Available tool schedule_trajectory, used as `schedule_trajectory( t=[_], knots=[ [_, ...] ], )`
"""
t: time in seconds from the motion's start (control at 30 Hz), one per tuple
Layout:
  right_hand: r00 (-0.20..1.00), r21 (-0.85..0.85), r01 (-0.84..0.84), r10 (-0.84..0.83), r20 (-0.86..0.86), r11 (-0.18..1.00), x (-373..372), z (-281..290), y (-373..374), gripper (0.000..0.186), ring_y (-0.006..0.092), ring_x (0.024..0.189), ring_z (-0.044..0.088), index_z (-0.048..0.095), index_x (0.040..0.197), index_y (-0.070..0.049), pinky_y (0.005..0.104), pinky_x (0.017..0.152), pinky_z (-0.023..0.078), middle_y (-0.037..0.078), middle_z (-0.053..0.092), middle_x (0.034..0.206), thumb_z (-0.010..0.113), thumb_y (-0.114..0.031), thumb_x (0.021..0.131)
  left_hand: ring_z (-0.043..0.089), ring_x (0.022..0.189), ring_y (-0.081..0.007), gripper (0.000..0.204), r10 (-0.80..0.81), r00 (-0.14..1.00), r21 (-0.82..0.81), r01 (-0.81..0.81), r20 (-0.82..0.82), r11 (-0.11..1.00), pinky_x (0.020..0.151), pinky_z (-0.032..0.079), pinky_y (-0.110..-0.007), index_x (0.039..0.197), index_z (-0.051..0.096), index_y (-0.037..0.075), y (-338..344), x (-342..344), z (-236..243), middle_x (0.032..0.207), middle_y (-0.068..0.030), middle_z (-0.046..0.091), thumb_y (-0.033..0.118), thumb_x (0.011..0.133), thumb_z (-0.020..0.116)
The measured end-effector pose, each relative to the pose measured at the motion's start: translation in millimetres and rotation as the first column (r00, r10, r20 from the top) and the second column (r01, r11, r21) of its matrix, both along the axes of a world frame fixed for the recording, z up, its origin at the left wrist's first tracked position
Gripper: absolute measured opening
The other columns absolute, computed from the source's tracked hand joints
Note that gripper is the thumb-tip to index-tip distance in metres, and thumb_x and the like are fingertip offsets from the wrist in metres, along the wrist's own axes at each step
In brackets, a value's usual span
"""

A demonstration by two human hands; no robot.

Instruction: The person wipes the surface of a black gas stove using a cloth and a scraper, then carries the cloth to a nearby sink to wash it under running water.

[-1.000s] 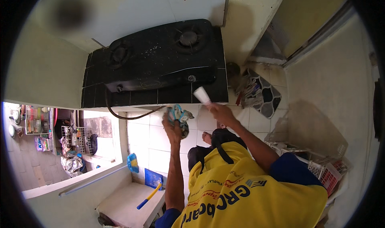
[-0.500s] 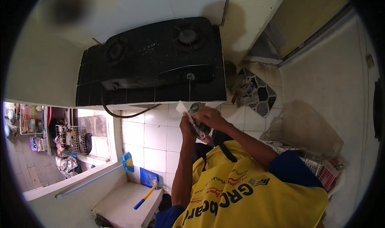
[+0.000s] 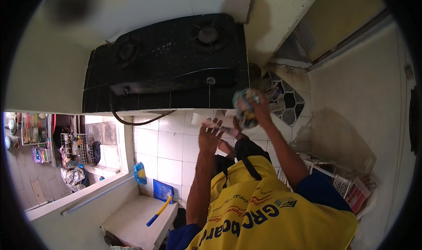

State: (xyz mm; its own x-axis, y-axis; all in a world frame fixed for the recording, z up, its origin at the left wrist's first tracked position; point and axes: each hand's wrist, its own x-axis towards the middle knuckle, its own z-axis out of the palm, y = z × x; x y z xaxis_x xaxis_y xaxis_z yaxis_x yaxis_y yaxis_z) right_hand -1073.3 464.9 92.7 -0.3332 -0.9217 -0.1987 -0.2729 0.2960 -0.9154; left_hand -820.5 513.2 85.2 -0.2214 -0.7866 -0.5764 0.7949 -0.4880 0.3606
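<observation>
My left hand [image 3: 210, 135], below the stove's front edge, grips a long, pale tool with a flat white end [image 3: 196, 120]; its exact kind is unclear. Up and to the right, near the counter's right corner, my right hand [image 3: 260, 109] holds a bunched teal and multicolored cloth [image 3: 244, 104], blurred by motion. Above both hands sits a black two-burner stove [image 3: 167, 52] with white specks, on a dark-tiled counter [image 3: 156, 102]. A hose hangs from the stove's left side.
A patterned mat [image 3: 294, 113] with clutter lies at the right. A blue dustpan [image 3: 161, 189] and yellow-handled tool [image 3: 159, 210] are by a white ledge [image 3: 125, 221] at lower left. White crates [image 3: 347, 188] stand at lower right, and an opening shows racks [image 3: 77, 151].
The cloth has passed from my left hand to my right and moved up rightward. The pale tool has passed from my right hand into my left.
</observation>
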Motion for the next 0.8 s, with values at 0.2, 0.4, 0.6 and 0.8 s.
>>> schedule_trajectory(
  t=[0.2,0.4,0.6,0.8],
  knots=[
    [0.838,-0.214,-0.088,-0.044,-0.544,0.973,-11.3,-41.0,-56.7,0.059,0.0386,0.120,0.051,0.048,0.137,-0.006,0.0423,0.098,0.043,0.022,0.049,0.133,0.068,-0.025,0.084,0.061,0.074,-0.0244,0.040,0.088,0.932,0.058,-0.115,0.351,0.992,0.076,0.052,-0.036,0.120,0.047,0.000,27.2,90.2,-13.5,0.093,-0.0187,0.062,0.035,0.103,0.040],
    [0.459,0.007,-0.158,0.080,-0.885,0.987,43.1,-70.7,-13.4,0.063,0.0349,0.112,0.050,0.058,0.127,-0.019,0.0485,0.081,0.048,0.012,0.050,0.124,0.073,-0.012,0.066,0.058,0.080,-0.0226,0.039,0.173,0.890,0.069,-0.222,0.421,0.973,0.074,0.049,-0.033,0.117,0.048,0.002,87.4,129.6,-28.6,0.094,-0.0159,0.060,0.036,0.100,0.046],
    [0.824,0.019,-0.546,0.541,-0.166,0.838,97.3,-60.0,21.3,0.059,0.0342,0.111,0.055,0.061,0.124,-0.010,0.0406,0.094,0.047,0.017,0.054,0.116,0.076,-0.017,0.067,0.057,0.076,-0.0209,0.038,0.196,0.855,0.088,-0.269,0.480,0.959,0.070,0.048,-0.031,0.119,0.046,0.002,86.9,121.0,-60.4,0.091,-0.0136,0.058,0.036,0.101,0.043],
    [0.902,0.091,-0.401,0.410,-0.135,0.911,32.4,13.8,11.1,0.056,0.0360,0.109,0.058,0.060,0.127,-0.008,0.0408,0.093,0.047,0.022,0.058,0.118,0.071,-0.024,0.074,0.054,0.069,-0.0167,0.035,0.180,0.842,0.103,-0.267,0.508,0.958,0.063,0.047,-0.030,0.119,0.047,0.004,70.0,106.6,-63.2,0.086,-0.0098,0.057,0.035,0.101,0.043]
  ],
)
